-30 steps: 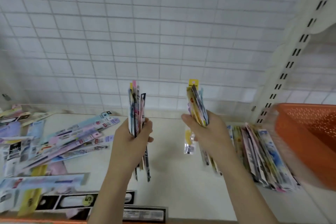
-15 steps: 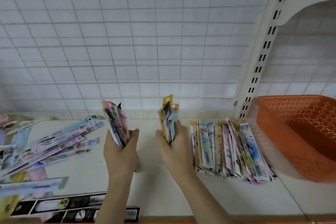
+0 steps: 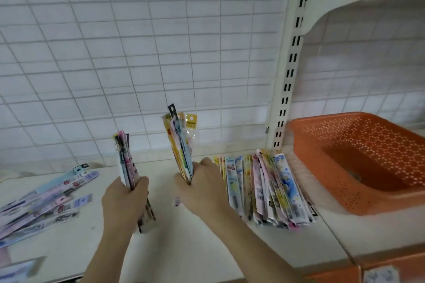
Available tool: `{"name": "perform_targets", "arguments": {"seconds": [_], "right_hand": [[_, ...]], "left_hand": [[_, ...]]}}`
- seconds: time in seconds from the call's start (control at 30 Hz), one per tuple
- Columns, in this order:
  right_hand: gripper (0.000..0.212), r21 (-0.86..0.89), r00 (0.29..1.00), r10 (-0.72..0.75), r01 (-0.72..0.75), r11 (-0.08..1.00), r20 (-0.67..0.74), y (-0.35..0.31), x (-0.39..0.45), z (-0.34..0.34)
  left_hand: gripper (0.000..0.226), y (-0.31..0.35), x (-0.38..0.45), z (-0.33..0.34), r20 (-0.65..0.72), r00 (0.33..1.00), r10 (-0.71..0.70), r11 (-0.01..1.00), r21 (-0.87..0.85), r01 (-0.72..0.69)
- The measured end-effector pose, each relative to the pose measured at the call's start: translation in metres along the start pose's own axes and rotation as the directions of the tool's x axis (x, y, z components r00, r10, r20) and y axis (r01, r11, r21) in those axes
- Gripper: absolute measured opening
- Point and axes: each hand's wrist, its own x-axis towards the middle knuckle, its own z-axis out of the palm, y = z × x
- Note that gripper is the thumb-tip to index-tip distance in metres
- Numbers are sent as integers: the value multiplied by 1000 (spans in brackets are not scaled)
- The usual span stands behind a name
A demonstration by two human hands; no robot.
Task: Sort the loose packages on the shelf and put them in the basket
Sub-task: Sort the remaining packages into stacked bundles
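At the lower centre, the left hand (image 3: 125, 200) grips an upright bundle of pink and black packages (image 3: 126, 163); the right hand (image 3: 202, 190) beside it grips a yellow and blue bundle (image 3: 181, 145). Right of that hand a row of packages (image 3: 264, 188) lies on the white shelf (image 3: 184, 243). More loose packages (image 3: 41, 200) are scattered at the lower left. At the right edge stands the orange basket (image 3: 305, 145); a small dark spot on its floor is too blurred to identify.

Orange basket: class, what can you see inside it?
The orange basket shows bare perforated walls and a small roundish mark on its floor, no packages. Its near wall hides the floor's front strip.
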Motion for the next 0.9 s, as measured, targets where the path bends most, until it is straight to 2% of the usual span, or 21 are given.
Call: {"name": "perform_targets", "arguments": {"seconds": [0.07,0.13,0.27,0.37,0.47,0.53,0.6,0.7,0.73,0.8,0.83,0.9], "right_hand": [[33,82,997,53,-57,995,55,-5,3,-24],[30,108,986,117,-130,986,118,-2,6,-52],[16,-69,912,300,-293,954,280,22,9,-106],[38,-233,824,413,-346,909,388,44,6,-129],[50,-223,807,454,-396,891,377,64,2,-136],[80,-203,804,488,-443,873,339,71,0,-136],[95,-196,825,478,-437,878,302,75,-3,-136],[92,-195,855,429,-385,902,291,75,-8,-136],[92,-209,863,418,-370,905,282,74,-8,-135],[91,-224,885,396,-346,911,245,75,-9,-131],[87,-242,899,380,-328,913,217,75,-9,-129],[74,-332,924,351,-287,899,152,77,-9,-123]], "left_hand": [[23,10,-4,6,46,998,43,998,53,-46],[23,22,-9,14,128,990,60,995,74,-70],[29,51,-21,36,365,930,48,995,67,-78],[33,67,-31,59,527,850,22,985,133,-108],[37,76,-34,85,633,774,-6,953,239,-188],[37,80,-35,99,672,740,-31,914,318,-251],[33,80,-36,108,695,718,-46,865,387,-320],[28,79,-35,115,702,711,-26,808,434,-398],[34,79,-34,115,696,718,-21,797,446,-408],[65,78,-33,116,663,748,-20,766,492,-415],[74,77,-32,116,649,761,-8,746,511,-428],[79,75,-33,114,627,778,26,721,527,-449]]}}
